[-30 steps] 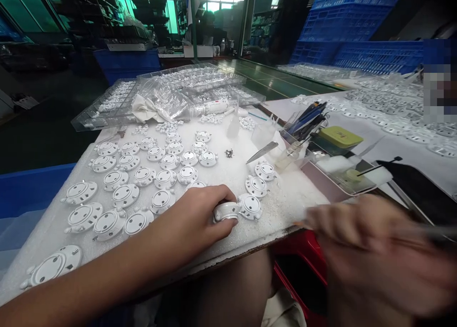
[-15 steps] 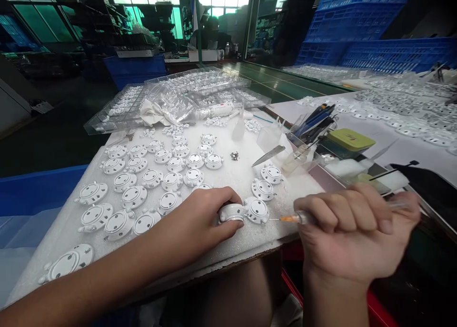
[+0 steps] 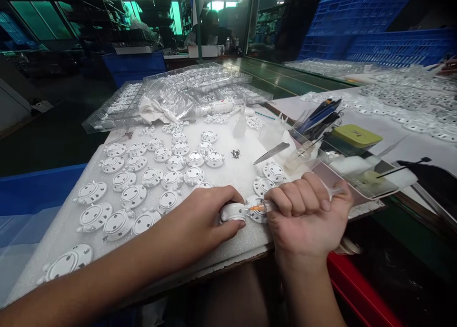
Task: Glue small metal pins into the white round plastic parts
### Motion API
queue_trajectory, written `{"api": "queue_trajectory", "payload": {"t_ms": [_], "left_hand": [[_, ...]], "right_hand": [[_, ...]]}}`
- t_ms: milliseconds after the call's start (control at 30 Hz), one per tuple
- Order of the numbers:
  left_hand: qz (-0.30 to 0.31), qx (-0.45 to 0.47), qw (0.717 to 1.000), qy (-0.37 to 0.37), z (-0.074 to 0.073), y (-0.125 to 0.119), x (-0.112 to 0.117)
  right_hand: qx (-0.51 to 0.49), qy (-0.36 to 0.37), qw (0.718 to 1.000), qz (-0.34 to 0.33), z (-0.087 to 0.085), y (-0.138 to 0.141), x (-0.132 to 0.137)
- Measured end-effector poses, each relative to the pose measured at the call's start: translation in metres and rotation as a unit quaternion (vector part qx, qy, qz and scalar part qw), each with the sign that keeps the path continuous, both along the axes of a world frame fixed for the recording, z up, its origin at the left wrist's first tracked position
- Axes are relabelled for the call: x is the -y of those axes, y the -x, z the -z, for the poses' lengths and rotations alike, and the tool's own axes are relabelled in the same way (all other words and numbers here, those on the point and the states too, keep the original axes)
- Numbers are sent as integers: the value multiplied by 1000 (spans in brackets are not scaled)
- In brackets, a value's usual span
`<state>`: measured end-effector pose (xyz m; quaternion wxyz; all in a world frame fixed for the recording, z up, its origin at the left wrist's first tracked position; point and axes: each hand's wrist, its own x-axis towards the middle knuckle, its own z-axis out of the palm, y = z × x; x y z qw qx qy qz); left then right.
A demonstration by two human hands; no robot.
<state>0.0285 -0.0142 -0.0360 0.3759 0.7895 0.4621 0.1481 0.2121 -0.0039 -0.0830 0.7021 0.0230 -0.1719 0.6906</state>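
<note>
Between the thumb and fingers of my left hand (image 3: pixel 214 210) a round white plastic part (image 3: pixel 233 213) is held on edge, its side facing right. My right hand (image 3: pixel 307 215) is wrapped round a clear syringe (image 3: pixel 268 205) with an orange needle hub, its thumb at the plunger end. The needle tip meets the side of the held part, or lies very close to it; I cannot tell which. Beneath the needle lies another white part (image 3: pixel 257 213), partly covered by the syringe and my right hand. Several similar white parts (image 3: pixel 172 180) lie in loose rows to the left on a white foam sheet (image 3: pixel 228 174).
A small heap of dark metal bits (image 3: pixel 235 153) and a pointed metal blade (image 3: pixel 271 153) lie on the foam. At right stands a clear tool tray (image 3: pixel 383 191) with a yellow-green tin (image 3: pixel 357 135). Compartment trays (image 3: pixel 121 105) of small white pieces fill the back.
My right hand has moved left with the syringe, bringing the needle from beyond the loose parts to the held part's side. My left hand has stayed nearly still.
</note>
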Motion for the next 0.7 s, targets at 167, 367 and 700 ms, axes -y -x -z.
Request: {"api": "queue_trajectory", "payload": {"t_ms": [167, 367, 700], "left_hand": [[-2, 2, 1000, -4, 1, 1, 0], [0, 4, 1000, -5, 2, 0, -2], [-4, 6, 1000, -2, 1, 0, 0]], "right_hand": [[-6, 1, 1000, -8, 1, 0, 0], [-5, -3, 1000, -4, 2, 0, 1], [64, -36, 997, 39, -4, 0, 6]]}}
